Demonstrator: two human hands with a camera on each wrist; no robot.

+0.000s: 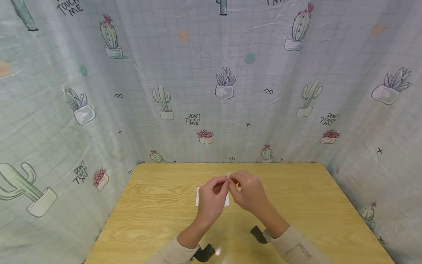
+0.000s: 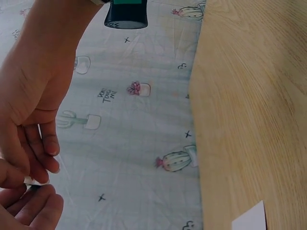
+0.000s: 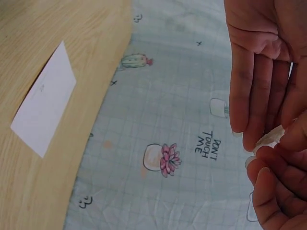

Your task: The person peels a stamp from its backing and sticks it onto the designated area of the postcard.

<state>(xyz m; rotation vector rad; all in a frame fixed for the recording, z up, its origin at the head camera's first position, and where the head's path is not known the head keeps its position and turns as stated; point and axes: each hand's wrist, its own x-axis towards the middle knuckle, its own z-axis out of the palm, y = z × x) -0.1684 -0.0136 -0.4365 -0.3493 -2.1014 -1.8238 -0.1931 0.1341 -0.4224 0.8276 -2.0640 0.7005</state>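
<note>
Both hands meet above the table, fingertips together on a small whitish piece. The left hand pinches it from the left between thumb and index finger, and the right hand pinches it from the right. Seen from the right wrist, the whitish piece looks like a short strip with a finely toothed edge. Fingers cover most of it, so its kind cannot be told. A white card lies flat on the table behind and below the hands; the left hand partly hides it in the head view.
A wooden table spreads beneath the hands. Beyond its back and side edges hangs a curtain printed with cacti. A black wrist device sits under the right sleeve, another black device under the left.
</note>
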